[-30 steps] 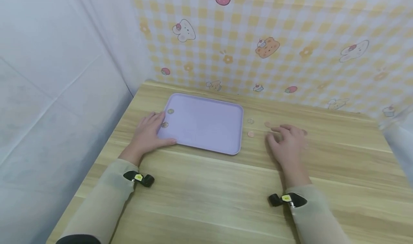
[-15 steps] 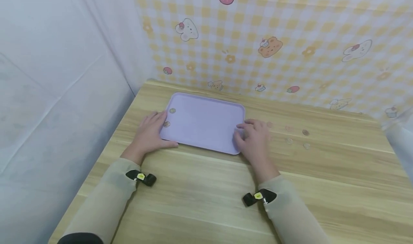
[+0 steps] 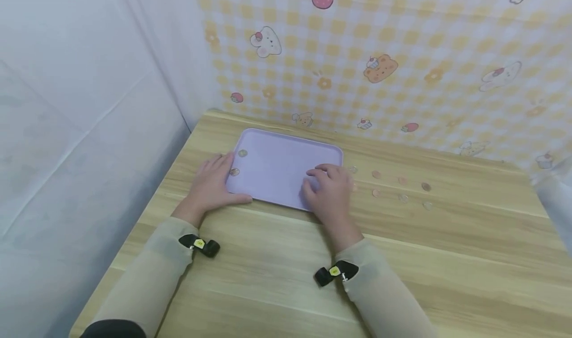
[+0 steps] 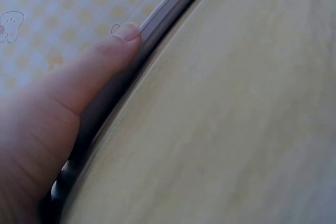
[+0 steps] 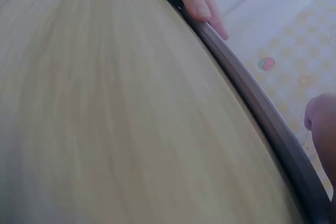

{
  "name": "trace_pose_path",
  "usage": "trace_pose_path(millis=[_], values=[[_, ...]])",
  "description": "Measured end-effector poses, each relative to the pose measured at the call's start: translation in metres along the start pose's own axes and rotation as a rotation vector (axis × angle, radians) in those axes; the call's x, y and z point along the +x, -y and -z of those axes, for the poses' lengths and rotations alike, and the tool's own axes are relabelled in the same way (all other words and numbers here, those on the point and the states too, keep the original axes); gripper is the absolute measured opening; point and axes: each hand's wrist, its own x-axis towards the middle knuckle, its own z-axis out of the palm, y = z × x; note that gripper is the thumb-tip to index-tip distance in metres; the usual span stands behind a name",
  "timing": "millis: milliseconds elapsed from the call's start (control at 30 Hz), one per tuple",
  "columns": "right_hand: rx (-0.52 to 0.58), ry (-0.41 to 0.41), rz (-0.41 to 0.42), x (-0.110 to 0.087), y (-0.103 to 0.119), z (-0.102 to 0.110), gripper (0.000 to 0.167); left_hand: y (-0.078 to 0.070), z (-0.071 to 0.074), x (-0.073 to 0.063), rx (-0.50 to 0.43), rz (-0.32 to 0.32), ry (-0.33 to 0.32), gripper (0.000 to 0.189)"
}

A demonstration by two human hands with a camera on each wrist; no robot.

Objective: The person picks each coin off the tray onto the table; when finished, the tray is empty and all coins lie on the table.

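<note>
A shallow lilac tray lies on the wooden table, with two coins inside along its left side: one coin farther back, another coin by the left fingertips. My left hand rests at the tray's front left corner, fingers along the left rim and thumb straight against the front wall. In the left wrist view the thumb touches that wall. Over the tray's right part, my right hand hovers with bent fingers pointing left; I cannot tell whether a coin is between its fingertips.
To the right of the tray several coins lie on the table in two rough rows, among them a dark coin and a silvery coin. A yellow checked cloth hangs behind the table, a white sheet at the left.
My right hand has moved left from among the coins, across the tray's right rim, to over the tray. Coins it covered now show. The left hand keeps its place at the corner.
</note>
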Motion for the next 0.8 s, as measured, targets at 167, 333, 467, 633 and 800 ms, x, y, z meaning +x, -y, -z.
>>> trace_pose_path(millis=[167, 333, 467, 633, 800], values=[[0.004, 0.02, 0.038, 0.0, 0.013, -0.008, 0.014, -0.003, 0.002, 0.0, -0.021, 0.022, -0.007, 0.154], [0.013, 0.037, 0.048, 0.0, 0.027, -0.019, 0.014, -0.006, 0.005, -0.001, -0.032, 0.021, -0.014, 0.153], [0.028, 0.093, 0.04, 0.001, 0.041, -0.029, 0.014, -0.007, 0.007, -0.002, -0.033, 0.016, -0.016, 0.152], [0.019, 0.171, 0.041, 0.004, 0.053, -0.04, 0.014, -0.007, 0.006, 0.001, -0.026, 0.023, -0.011, 0.152], [0.024, 0.197, 0.048, 0.008, 0.06, -0.047, 0.011, -0.007, 0.005, 0.002, -0.019, 0.039, 0.017, 0.154]])
